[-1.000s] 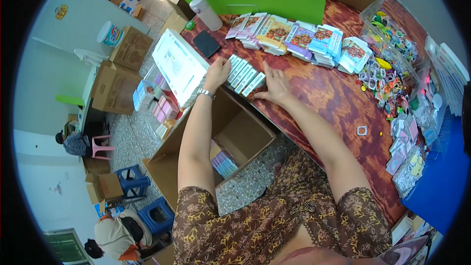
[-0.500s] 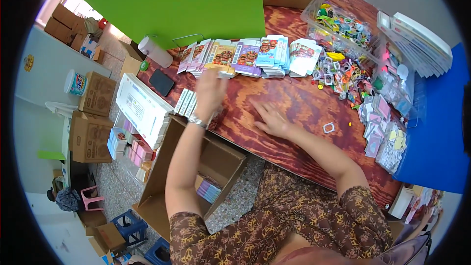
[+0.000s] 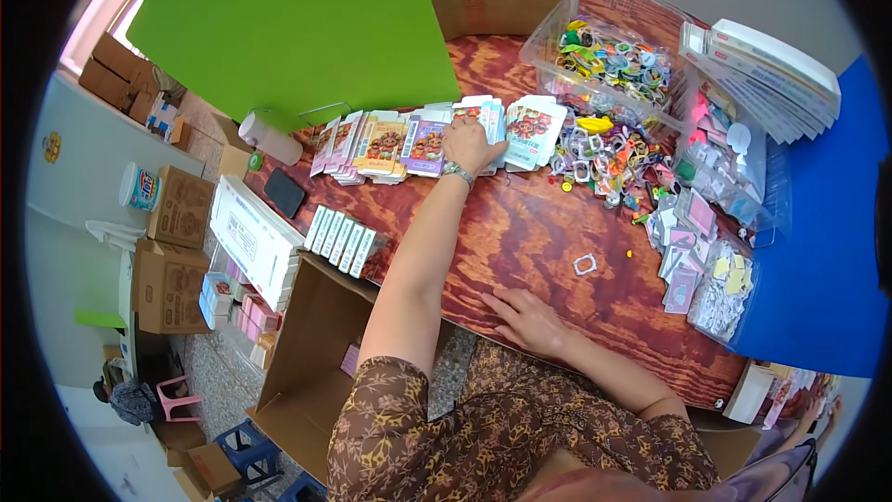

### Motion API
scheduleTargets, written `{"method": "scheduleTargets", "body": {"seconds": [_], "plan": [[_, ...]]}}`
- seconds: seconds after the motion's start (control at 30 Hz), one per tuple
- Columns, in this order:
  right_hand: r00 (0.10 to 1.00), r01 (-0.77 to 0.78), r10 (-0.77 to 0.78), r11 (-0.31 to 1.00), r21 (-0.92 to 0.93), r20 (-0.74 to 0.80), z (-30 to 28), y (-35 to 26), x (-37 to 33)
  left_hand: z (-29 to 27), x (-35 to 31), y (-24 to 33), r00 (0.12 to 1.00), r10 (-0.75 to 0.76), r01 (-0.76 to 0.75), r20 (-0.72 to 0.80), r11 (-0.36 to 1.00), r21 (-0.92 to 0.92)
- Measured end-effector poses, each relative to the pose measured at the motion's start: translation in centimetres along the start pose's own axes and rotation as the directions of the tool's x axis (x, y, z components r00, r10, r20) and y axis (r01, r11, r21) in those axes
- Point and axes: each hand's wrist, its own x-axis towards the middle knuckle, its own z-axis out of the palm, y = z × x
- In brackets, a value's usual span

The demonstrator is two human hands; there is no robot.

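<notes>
My left hand [image 3: 472, 145] reaches to the back row of flat illustrated packets and rests over the light blue stack [image 3: 490, 112]. Its thumb is spread out to the right; no packet is lifted. To its left lie purple packets [image 3: 426, 150], yellow packets [image 3: 379, 145] and pink packets [image 3: 340, 143]; white-and-green packets [image 3: 534, 130] fan out on its right. My right hand [image 3: 531, 321] lies open on the wood-patterned table near its front edge, with nothing in it. Beyond it are a small white frame-shaped piece [image 3: 584, 265] and a tiny yellow piece [image 3: 629, 254].
Small boxes [image 3: 340, 240] stand in a row at the left table edge, above an open carton [image 3: 302, 363]. A phone-like black slab [image 3: 284, 192] and a bottle [image 3: 270, 138] sit behind. Colourful trinkets [image 3: 613, 163], a clear bin [image 3: 604, 84] and bagged white pieces [image 3: 720, 297] crowd the right.
My left hand has moved from above the table's left side over to the light blue packets. My right hand has drawn back toward the front edge. The view has shifted a little.
</notes>
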Motion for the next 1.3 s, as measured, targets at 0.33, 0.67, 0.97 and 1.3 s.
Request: {"method": "scheduleTargets", "body": {"seconds": [0.33, 0.67, 0.97, 1.3], "plan": [[0.999, 0.019, -0.016, 0.998, 0.058, -0.046, -0.2, 0.4, -2.2, -1.0, 1.9, -0.3, 0.990, 0.093, -0.089, 0.106, 0.995, -0.046], [0.997, 0.023, -0.018, 0.998, 0.060, -0.081, -0.3, 0.4, -4.5, -1.7, 3.4, -1.7, 0.957, 0.235, -0.221, 0.171, 0.970, -0.097], [0.995, 0.028, -0.030, 0.999, -0.019, -0.095, -0.3, -0.8, -5.4, -3.7, 1.6, -3.1, 0.984, 0.161, -0.166, -0.070, 0.984, -0.060], [0.848, -0.203, 0.195, 0.978, 0.038, -0.493, -5.5, 3.2, -4.2, -7.3, -15.8, 3.6, 0.806, 0.556, -0.529, -0.203, 0.830, 0.175]]}}
